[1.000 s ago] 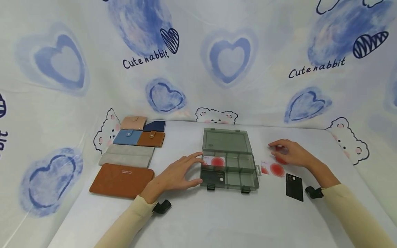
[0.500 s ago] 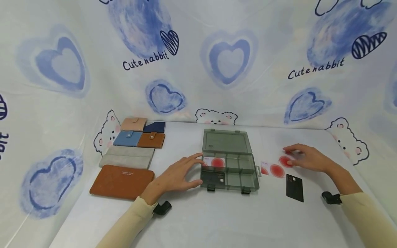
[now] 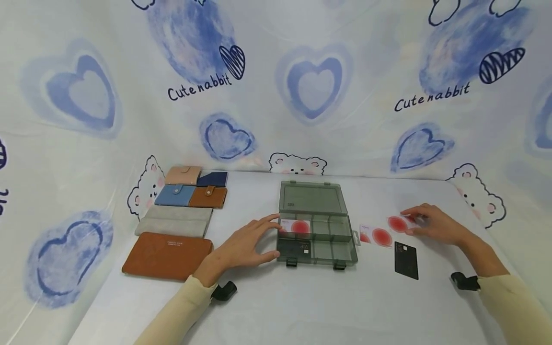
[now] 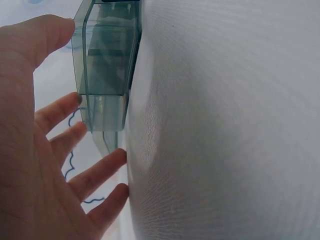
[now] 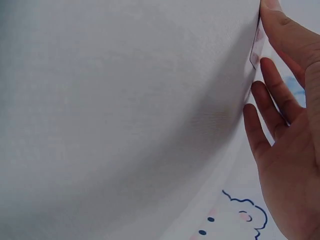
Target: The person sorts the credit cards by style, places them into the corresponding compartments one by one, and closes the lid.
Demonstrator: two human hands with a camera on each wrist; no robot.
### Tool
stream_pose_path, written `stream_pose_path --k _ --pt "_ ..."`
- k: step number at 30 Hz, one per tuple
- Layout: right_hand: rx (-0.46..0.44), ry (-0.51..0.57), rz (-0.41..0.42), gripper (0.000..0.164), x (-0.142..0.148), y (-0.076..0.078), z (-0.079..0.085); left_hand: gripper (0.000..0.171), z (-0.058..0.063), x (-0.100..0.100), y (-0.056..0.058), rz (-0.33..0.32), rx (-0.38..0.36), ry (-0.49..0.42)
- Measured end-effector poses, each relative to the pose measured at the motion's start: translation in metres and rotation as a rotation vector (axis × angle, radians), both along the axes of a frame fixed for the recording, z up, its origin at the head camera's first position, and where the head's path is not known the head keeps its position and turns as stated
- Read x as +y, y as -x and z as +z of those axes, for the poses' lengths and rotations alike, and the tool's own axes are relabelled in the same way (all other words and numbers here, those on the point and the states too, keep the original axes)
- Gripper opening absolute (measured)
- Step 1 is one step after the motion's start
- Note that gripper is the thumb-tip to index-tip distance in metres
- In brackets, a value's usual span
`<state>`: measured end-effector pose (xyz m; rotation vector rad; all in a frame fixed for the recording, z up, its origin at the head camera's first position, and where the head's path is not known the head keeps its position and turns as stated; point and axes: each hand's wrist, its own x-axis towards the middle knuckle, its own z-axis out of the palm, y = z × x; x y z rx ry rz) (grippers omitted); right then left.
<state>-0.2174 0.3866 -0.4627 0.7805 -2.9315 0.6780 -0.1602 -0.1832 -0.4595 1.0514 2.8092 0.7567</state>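
My left hand (image 3: 246, 245) rests with thumb and fingertips spread along the left side of a green translucent compartment box (image 3: 334, 248). Its lid lies open at the back; in the left wrist view the thumb (image 4: 61, 31) meets the box's rim. A red-circle card (image 3: 300, 226) lies in the rear left compartment and a black VIP card (image 3: 292, 248) in the front left. To the right, my right hand (image 3: 437, 226) pinches a red-circle card (image 3: 397, 224) by its edges, low at the table. The hand covers its right end. The right wrist view shows the card (image 5: 256, 47) edge-on.
Another red-circle card (image 3: 381, 236) and a black card (image 3: 406, 260) lie right of the box. At the left are a large brown wallet (image 3: 167, 255), a grey wallet (image 3: 174, 220), and small holders in blue (image 3: 174, 195), brown (image 3: 208, 197), beige (image 3: 183, 175) and navy (image 3: 213, 179).
My right hand has moved right and lower, from above the red-circle cards to the right end of one, which now shows more fully. My left hand has stayed at the box.
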Motion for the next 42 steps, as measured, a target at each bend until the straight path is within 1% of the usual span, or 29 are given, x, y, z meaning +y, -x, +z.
stream_pose_path --k 5,12,17,20,25,27,30,32,35,39,42 --pt "-0.018 -0.05 -0.056 0.052 0.001 -0.002 -0.004 0.062 -0.002 0.0 -0.001 -0.001 -0.005 -0.017" --pt "-0.122 -0.058 -0.073 0.058 0.002 -0.008 0.006 0.063 -0.006 0.0 0.0 -0.006 0.003 -0.004" --pt "-0.13 -0.069 -0.078 0.056 0.003 -0.008 0.007 0.064 -0.006 0.0 0.001 0.001 0.018 0.0" --pt "-0.142 -0.067 -0.102 0.057 0.003 -0.008 0.008 0.065 -0.007 0.0 0.002 -0.001 0.017 0.009" --pt "-0.153 -0.043 -0.151 0.06 0.001 -0.011 0.007 0.065 -0.004 0.0 0.001 0.004 0.012 0.01" --pt "-0.145 -0.04 -0.167 0.059 0.0 -0.014 0.006 0.064 -0.003 -0.001 0.0 0.008 0.012 0.013" --pt "-0.113 -0.027 -0.18 0.049 -0.001 -0.019 0.006 0.063 -0.001 -0.002 0.0 0.01 0.001 0.019" --pt "-0.06 -0.002 -0.179 0.041 -0.003 -0.022 0.006 0.064 -0.001 -0.002 0.0 0.009 -0.01 0.021" --pt "0.032 0.045 -0.196 0.033 -0.009 -0.025 0.008 0.065 -0.002 -0.002 -0.001 0.009 -0.016 0.021" --pt "0.093 0.124 -0.222 0.029 -0.039 -0.032 0.023 0.064 -0.004 -0.002 -0.001 0.002 0.006 0.011" --pt "0.107 0.165 -0.199 0.029 -0.074 -0.035 0.039 0.064 -0.004 -0.002 -0.001 0.0 0.019 0.002"
